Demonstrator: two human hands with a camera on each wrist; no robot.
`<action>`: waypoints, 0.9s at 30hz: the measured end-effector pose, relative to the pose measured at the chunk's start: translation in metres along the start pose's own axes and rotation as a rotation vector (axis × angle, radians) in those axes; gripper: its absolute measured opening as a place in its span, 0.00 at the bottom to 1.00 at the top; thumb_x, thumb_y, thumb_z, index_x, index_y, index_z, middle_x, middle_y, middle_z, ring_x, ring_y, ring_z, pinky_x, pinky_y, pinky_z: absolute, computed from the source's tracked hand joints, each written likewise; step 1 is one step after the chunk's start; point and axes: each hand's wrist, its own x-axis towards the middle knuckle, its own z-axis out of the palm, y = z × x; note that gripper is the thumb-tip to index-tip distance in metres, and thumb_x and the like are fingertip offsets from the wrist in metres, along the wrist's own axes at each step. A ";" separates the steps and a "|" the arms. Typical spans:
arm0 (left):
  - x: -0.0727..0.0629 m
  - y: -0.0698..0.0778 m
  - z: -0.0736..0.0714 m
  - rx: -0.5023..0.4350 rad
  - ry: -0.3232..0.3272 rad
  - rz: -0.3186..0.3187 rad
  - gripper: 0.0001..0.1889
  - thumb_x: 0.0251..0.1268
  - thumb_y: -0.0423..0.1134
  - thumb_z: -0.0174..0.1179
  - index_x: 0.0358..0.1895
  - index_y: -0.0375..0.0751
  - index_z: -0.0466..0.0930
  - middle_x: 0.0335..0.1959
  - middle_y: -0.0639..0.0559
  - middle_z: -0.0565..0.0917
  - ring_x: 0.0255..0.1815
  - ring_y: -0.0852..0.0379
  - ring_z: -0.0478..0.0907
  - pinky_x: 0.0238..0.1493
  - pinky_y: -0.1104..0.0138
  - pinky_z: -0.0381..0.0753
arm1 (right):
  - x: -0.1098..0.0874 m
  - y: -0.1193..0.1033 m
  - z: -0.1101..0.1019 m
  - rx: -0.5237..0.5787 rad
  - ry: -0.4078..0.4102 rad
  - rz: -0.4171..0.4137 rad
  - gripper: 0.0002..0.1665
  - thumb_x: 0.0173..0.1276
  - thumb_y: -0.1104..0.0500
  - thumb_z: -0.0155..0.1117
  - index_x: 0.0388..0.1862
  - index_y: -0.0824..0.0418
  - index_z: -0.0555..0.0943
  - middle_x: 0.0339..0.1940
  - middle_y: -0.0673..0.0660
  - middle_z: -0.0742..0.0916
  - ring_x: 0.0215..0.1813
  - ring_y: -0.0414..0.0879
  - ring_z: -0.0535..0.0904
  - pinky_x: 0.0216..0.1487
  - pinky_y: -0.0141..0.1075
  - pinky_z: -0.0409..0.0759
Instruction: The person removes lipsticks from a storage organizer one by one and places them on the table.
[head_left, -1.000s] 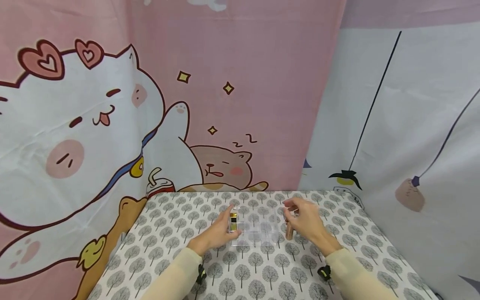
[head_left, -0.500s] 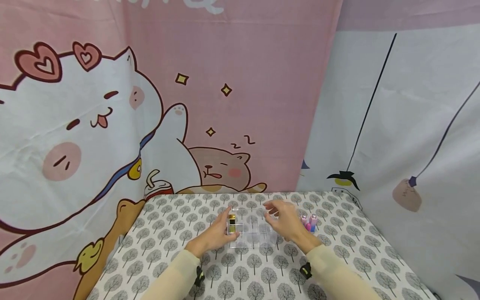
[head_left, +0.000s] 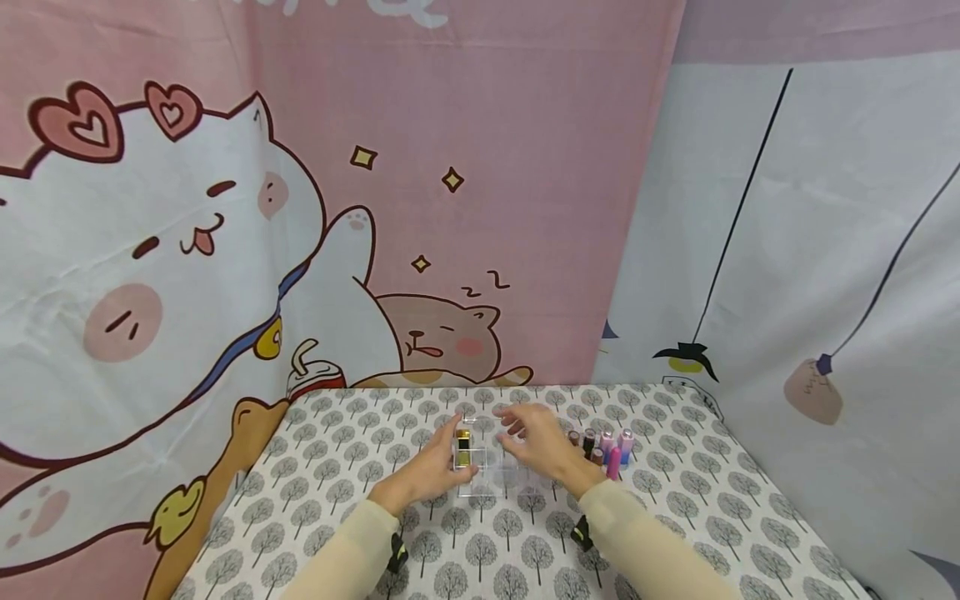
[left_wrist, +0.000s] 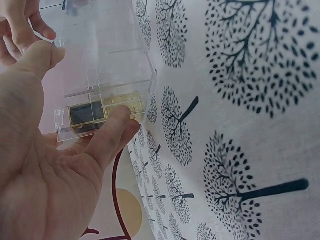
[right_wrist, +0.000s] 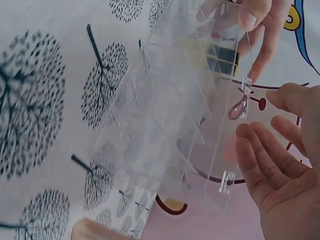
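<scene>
My left hand (head_left: 431, 468) grips the left end of a clear plastic box (left_wrist: 117, 50) with thin dividers. Inside that end lies a black and gold item (left_wrist: 86, 113), apparently a lipstick, seen through the plastic beside a gold piece (left_wrist: 117, 100). My right hand (head_left: 543, 440) is over the box's right part. In the right wrist view its fingers (right_wrist: 260, 165) are loosely bent near the rim, thumb apart, nothing visible between them. A small pinkish drop-shaped patch (right_wrist: 238, 107) shows at the rim; I cannot tell whether it is a reflection.
Several upright lipstick-like tubes stand right of my right hand: pink-and-blue ones (head_left: 627, 446), a bright pink one (head_left: 614, 463), brown and dark ones (head_left: 588, 442). A tree-patterned cloth (head_left: 480, 546) covers the table. Behind it hangs a cartoon-print curtain (head_left: 555, 208).
My right hand has moved left from beside a brown tube to above the box, uncovering the tubes on the right. My left hand keeps its grip on the box's left end.
</scene>
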 end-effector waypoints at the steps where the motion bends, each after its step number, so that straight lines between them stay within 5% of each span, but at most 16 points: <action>1: 0.000 0.000 0.000 0.004 0.001 0.000 0.59 0.84 0.54 0.72 0.99 0.39 0.38 0.93 0.22 0.60 0.67 0.36 0.89 0.77 0.35 0.88 | 0.001 -0.001 0.002 0.005 -0.008 -0.001 0.25 0.78 0.62 0.81 0.71 0.63 0.89 0.57 0.64 0.97 0.50 0.55 0.97 0.55 0.48 1.00; 18: 0.000 0.004 -0.003 -0.020 -0.003 0.015 0.59 0.83 0.52 0.73 0.98 0.38 0.40 0.85 0.23 0.69 0.55 0.52 0.84 0.55 0.51 0.93 | 0.016 -0.008 0.027 -0.003 -0.092 -0.011 0.23 0.80 0.58 0.81 0.70 0.60 0.90 0.62 0.61 0.96 0.53 0.52 0.97 0.58 0.41 0.98; 27: 0.000 0.003 -0.004 -0.048 -0.017 0.003 0.59 0.84 0.52 0.73 0.98 0.38 0.39 0.88 0.24 0.67 0.59 0.47 0.86 0.60 0.49 0.93 | 0.021 -0.007 0.036 -0.022 -0.090 -0.040 0.24 0.79 0.60 0.82 0.69 0.65 0.90 0.58 0.65 0.96 0.50 0.55 0.97 0.55 0.46 0.99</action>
